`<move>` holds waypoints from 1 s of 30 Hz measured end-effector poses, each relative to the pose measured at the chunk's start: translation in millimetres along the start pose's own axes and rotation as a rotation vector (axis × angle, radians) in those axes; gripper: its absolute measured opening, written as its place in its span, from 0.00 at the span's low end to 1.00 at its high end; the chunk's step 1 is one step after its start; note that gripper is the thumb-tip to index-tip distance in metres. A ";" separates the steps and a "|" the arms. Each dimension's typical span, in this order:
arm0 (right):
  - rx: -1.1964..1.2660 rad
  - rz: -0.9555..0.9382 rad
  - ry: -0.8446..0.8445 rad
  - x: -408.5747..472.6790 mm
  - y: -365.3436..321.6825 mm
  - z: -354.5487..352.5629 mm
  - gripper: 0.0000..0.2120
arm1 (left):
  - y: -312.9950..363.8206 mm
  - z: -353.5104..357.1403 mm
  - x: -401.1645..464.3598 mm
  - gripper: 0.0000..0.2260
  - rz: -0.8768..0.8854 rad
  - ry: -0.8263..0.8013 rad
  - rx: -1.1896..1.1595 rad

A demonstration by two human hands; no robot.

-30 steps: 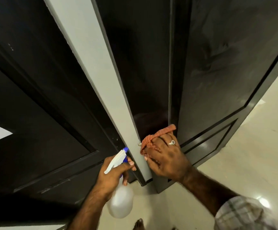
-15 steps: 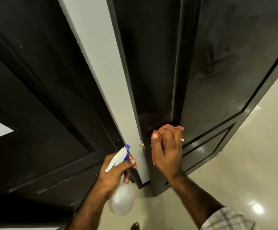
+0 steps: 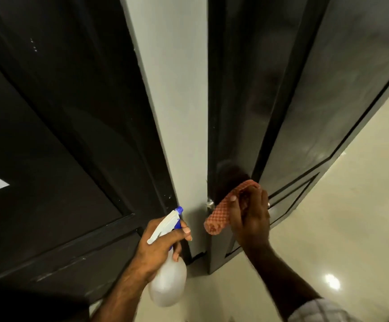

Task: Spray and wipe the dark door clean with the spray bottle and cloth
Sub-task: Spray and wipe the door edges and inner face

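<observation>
head view, right hand (image 3: 250, 216): closed around the orange cloth (image 3: 221, 213), pressed on the edge of the dark door (image 3: 233, 126).
left hand (image 3: 163, 242): grips the spray bottle (image 3: 167, 278) by its neck, nozzle toward the grey wall strip (image 3: 177, 112).
metal fitting (image 3: 209, 203): just beside the cloth, maybe a latch; the loose weave could catch there.
bottle risk: an accidental squeeze would wet the wall.
floor (image 3: 340, 228): glossy, drips may make it slippery.

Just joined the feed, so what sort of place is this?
Probably indoors in a home or flat: a dark panelled door stands open beside a grey wall, over a glossy pale floor reflecting ceiling lights.
</observation>
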State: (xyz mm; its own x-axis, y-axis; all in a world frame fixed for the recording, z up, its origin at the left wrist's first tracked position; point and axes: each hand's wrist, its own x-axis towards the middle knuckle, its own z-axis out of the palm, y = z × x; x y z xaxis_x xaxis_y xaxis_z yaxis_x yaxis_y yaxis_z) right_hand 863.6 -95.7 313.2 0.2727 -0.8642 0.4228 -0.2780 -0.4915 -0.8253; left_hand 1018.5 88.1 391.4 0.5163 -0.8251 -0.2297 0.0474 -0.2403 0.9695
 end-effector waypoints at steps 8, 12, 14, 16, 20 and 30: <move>0.844 1.140 -0.128 22.3 -33.1 -16.1 0.21 | -16.5 -36.1 15.6 0.09 -0.001 -0.082 -0.073; 0.647 1.037 -0.248 25.1 -32.1 -23.6 0.20 | -16.1 -45.0 16.9 0.05 -0.008 -0.127 -0.089; 0.414 0.892 -0.253 26.4 -38.6 -17.2 0.21 | -17.1 -47.9 16.7 0.05 -0.030 -0.095 -0.115; 0.164 0.737 -0.255 26.1 -49.3 -13.9 0.18 | -17.8 -48.9 17.6 0.06 -0.060 -0.082 -0.145; 0.032 0.430 -0.406 15.3 -50.8 -27.7 0.23 | -24.2 -55.6 25.1 0.14 -0.115 -0.129 -0.145; -1.089 0.168 -0.351 -0.2 -78.9 4.5 0.48 | -26.7 -58.8 32.7 0.27 -0.108 -0.254 -0.127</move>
State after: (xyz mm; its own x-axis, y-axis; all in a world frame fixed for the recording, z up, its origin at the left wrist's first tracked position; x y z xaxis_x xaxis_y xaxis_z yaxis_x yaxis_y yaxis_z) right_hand 889.7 -56.2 376.6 0.3504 -0.9340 0.0701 -0.9352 -0.3530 -0.0289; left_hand 1084.4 97.6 363.0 0.2727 -0.9037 -0.3301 0.2048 -0.2807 0.9377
